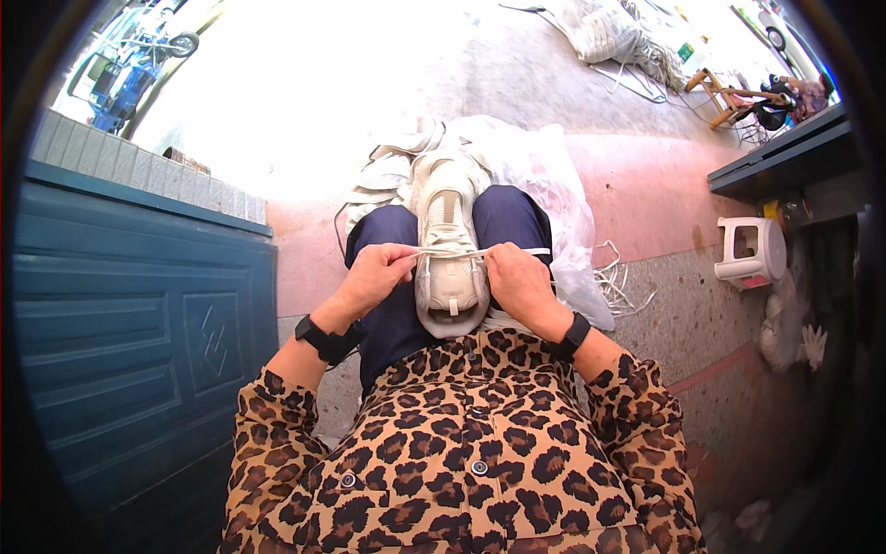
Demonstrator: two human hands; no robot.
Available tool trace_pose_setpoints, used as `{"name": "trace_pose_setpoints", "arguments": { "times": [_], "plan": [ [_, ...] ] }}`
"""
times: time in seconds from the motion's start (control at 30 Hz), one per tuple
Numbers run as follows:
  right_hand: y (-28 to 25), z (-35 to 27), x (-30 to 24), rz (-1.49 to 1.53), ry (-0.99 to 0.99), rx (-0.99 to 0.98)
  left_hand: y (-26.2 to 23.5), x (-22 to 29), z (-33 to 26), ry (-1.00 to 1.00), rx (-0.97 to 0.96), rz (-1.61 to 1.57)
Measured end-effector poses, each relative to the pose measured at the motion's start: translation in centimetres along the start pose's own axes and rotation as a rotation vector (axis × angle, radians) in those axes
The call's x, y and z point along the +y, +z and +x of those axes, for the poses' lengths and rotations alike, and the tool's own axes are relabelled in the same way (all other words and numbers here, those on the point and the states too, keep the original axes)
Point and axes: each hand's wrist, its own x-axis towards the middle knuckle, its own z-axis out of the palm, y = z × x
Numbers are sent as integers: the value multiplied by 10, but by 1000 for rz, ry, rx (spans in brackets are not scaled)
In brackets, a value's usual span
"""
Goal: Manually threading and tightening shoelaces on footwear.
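A pale sneaker (449, 249) lies on the person's lap, toe pointing to 12 o'clock. Its white lace (449, 251) stretches across it, between both hands. The left hand (374, 275), at 9 o'clock of the shoe, pinches one lace end with closed fingers; the right hand (519, 282), at 3 o'clock, pinches the other end. A white stool (749, 251) stands well apart at 3 o'clock

A large clear plastic bag (554, 185) lies crumpled on the floor beyond the seated person's knees, pale shoes heaped against it. 1 whitish woven sack (600, 32) slumps farther off, near the top.
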Motion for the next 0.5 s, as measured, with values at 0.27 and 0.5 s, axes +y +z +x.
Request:
{"name": "trace_pose_setpoints", "arguments": {
  "times": [0.27, 0.5],
  "plan": [
    [9, 3, -1, -72, -13, -5, 2, -13, -5, 74, 143, 130],
    [6, 9, 1, -310, -212, -44, 13, -7, -8, 367, 307, 621]
  ]
}}
